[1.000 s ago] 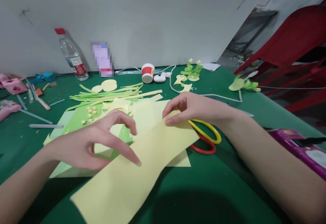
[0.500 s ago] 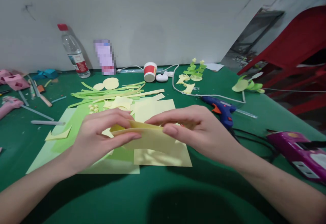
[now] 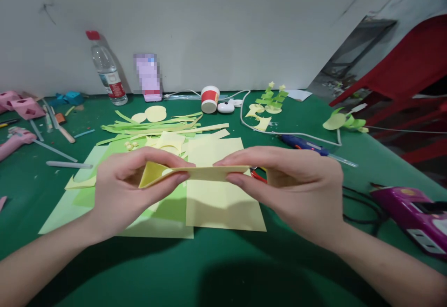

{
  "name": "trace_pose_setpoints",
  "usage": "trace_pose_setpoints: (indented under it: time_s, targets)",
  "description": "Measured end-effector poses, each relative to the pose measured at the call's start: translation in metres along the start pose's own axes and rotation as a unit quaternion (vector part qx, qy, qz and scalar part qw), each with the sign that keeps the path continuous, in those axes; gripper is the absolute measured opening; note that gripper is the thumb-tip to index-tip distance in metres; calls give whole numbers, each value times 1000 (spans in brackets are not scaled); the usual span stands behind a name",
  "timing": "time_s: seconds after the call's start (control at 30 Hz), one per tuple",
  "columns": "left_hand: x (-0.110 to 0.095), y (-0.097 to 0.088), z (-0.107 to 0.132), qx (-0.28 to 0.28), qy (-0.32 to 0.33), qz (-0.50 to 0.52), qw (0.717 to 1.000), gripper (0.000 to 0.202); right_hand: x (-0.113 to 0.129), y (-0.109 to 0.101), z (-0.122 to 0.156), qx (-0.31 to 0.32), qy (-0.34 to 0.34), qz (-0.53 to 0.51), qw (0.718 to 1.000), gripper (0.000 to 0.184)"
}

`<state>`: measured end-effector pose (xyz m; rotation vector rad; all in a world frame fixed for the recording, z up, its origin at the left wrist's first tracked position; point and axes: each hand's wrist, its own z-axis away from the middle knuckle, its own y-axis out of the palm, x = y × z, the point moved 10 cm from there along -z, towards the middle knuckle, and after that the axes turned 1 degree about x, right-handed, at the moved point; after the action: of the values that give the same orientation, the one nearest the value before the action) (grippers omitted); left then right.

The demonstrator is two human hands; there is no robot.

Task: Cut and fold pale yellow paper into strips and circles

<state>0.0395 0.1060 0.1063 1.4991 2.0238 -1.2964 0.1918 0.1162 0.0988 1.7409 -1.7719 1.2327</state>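
Observation:
A folded piece of yellow paper (image 3: 207, 173) is held level between both hands above the table. My left hand (image 3: 131, 186) pinches it between thumb and fingers, and its left end gapes apart in a loop. On the other end, my right hand (image 3: 289, 186) grips the paper the same way. Red handles of some tool (image 3: 258, 175) show partly behind my right hand. Below lie a pale yellow sheet (image 3: 223, 204) and green sheets (image 3: 160, 227), with paper scraps and several small folded stars (image 3: 131, 145) behind my left hand.
Green paper strips (image 3: 150, 128), a paper cup (image 3: 210, 99), a bottle (image 3: 109, 76) and a phone (image 3: 148, 76) stand or lie toward the wall. At right are a blue glue gun (image 3: 303, 143), a cable and a magenta power strip (image 3: 412, 218); a pink glue gun (image 3: 19, 139) lies left.
The yellow paper has been pressed flatter along its middle and turned level, edge toward me. My right hand has moved right, fingers and thumb now closed on the paper's right end.

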Motion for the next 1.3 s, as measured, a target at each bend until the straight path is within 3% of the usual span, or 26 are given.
trace_pose_setpoints:
  time_s: [0.17, 0.4, 1.07, 1.23, 1.3]
  targets:
    - [-7, 1, 3, 0, 45, 17, 999, 36, 3, -5, 1, -27, -12, 20, 999, 17]
    - [-16, -4, 2, -31, 101, 15, 994, 27, 14, -5, 0, -31, -67, 14, 997, 18]
    - [-20, -2, 2, -13, 119, 31, 992, 28, 12, -6, 1, -36, -42, 47, 997, 25]
    - [-16, 0, 2, -20, 123, 34, 992, 48, 4, -14, -1, -53, -16, 49, 997, 19]
    - [-16, 2, 1, -7, 135, 3, 991, 47, -1, -19, -3, -60, -2, 39, 997, 19]
